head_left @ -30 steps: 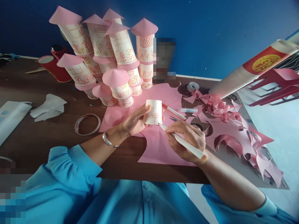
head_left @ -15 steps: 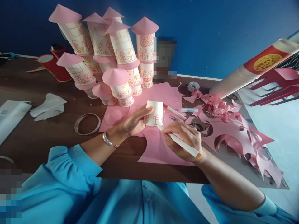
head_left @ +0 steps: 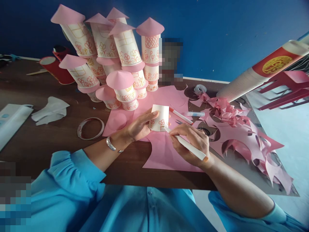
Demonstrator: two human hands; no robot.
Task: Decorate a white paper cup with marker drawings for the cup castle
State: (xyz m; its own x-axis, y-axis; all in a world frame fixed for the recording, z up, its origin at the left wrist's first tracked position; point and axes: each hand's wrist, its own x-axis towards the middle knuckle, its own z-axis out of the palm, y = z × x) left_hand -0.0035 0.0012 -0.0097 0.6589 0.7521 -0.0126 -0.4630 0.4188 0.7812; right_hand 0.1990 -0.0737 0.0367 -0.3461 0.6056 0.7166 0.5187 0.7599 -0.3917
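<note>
A white paper cup (head_left: 160, 113), upside down, bears flowers drawn near its lower rim. My left hand (head_left: 143, 125) is closed around its left side, thumb on the front and fingertips showing past the right edge. In my right hand (head_left: 189, 143) is a white marker (head_left: 190, 147) with an orange end, held like a pen, its tip at the cup's lower front. Pink paper (head_left: 166, 154) lies beneath both hands. Behind the cup rest a red-and-white marker (head_left: 181, 116) and a clear tube (head_left: 194, 114). Scissors (head_left: 204, 131) are partly hidden behind my right hand.
Decorated cup towers (head_left: 127, 48) with pink cone roofs stand at the back left. A tape roll (head_left: 90, 128) and crumpled white paper (head_left: 50, 111) lie left. Pink scraps (head_left: 241, 132) cover the right side, where a long stack of cups (head_left: 260, 72) leans. Red plastic stools (head_left: 287, 85) stand beyond.
The marker tip has shifted slightly up and right along the cup's lower edge, my right hand moving with it. A short stroke shows beside the flower's stem. My left hand's grip is unchanged.
</note>
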